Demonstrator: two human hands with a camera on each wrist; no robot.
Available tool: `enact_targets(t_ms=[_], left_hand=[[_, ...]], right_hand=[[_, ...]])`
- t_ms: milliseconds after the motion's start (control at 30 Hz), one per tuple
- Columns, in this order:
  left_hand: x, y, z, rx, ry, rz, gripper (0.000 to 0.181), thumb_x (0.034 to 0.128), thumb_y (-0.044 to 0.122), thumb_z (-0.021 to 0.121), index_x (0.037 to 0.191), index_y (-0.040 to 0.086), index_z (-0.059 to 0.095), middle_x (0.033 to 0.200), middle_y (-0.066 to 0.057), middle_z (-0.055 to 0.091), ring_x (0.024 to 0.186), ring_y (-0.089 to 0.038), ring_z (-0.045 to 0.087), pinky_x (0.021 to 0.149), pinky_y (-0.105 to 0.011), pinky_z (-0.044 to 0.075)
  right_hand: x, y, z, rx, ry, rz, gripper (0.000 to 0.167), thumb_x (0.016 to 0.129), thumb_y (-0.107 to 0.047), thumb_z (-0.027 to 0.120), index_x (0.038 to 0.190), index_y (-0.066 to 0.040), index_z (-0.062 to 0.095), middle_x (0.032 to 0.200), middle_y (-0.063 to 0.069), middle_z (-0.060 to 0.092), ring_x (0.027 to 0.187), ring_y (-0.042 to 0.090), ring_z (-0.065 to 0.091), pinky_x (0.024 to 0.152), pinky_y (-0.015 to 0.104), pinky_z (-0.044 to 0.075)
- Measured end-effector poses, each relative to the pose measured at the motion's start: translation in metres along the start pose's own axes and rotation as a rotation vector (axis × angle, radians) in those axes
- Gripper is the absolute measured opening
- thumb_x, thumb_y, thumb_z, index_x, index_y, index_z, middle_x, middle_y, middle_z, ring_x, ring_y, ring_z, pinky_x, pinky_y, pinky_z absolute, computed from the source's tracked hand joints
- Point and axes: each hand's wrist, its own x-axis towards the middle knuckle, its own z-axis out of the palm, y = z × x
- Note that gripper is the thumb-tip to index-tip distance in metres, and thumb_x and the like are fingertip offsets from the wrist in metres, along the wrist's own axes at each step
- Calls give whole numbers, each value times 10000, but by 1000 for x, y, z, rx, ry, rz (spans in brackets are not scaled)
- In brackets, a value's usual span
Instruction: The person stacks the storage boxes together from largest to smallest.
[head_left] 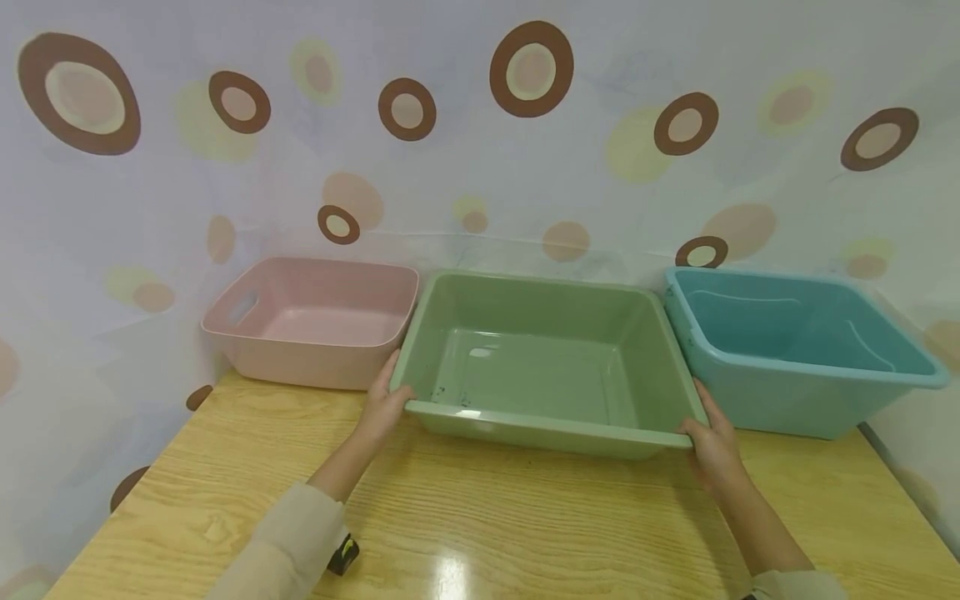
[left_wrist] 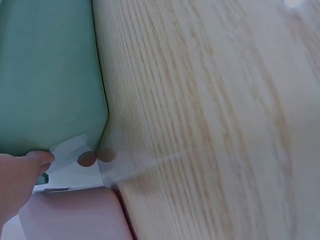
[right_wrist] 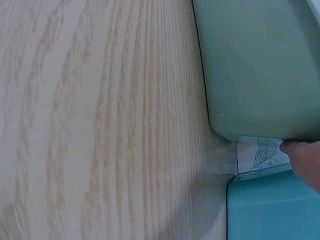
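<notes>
A shallow green rectangular plastic basin [head_left: 540,375] sits between two other tubs on the wooden table. My left hand [head_left: 384,406] grips its rim at the near left corner, thumb on top. At the near right corner my right hand [head_left: 714,442] holds the rim in the same way. In the left wrist view, the left thumb [left_wrist: 42,157] lies by the basin's corner; the rest of the hand is mostly cut off. In the right wrist view, part of the right hand [right_wrist: 305,157] shows at the basin's edge.
A pink basin [head_left: 322,367] with a handle slot stands close at the left, and a deeper blue tub [head_left: 780,400] at the right. Behind them hangs a dotted cloth [head_left: 465,150]. A small black object [head_left: 343,556] lies beside the left sleeve on the wooden table [head_left: 510,517].
</notes>
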Motion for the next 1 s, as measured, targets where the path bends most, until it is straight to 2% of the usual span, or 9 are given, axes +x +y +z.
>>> enact_targets(t_ms=[267,500,633,867,1000], left_hand=[[-3,2,0,20,24,8,800,740,-58,432,1480,14,135,1503,-248,213,1351,-424,264,1101,-516,270],[-4,2,0,28,29,33,789,735,-64,429,1469,-19,143,1489,-271,228,1340,-434,278,1097,-518,276],[-4,0,0,28,29,33,787,735,-66,427,1469,-21,145,1491,-267,230,1343,-425,277,1099,-518,272],[-6,0,0,38,28,25,790,741,-59,434,1473,-10,140,1501,-251,221,1356,-412,264,1112,-506,254],[-7,0,-1,37,25,16,791,753,-54,434,1479,5,127,1510,-241,206,1363,-411,250,1114,-506,246]], right_hand=[[-1,-1,1,1,21,17,865,804,78,373,1494,-292,3,1466,1,168,933,-93,423,546,134,385],[-3,0,1,6,22,7,852,811,81,379,1498,-275,22,1399,-79,244,920,-85,431,524,141,365],[-4,0,0,-14,19,16,848,816,71,374,1496,-286,16,1445,-42,209,923,-70,424,511,140,347],[-5,1,0,-12,16,13,846,815,71,360,1495,-284,4,1461,-32,169,1014,-25,367,666,137,437],[-6,0,1,-21,8,17,845,817,69,351,1494,-302,5,1524,-5,102,1004,-33,374,606,132,409]])
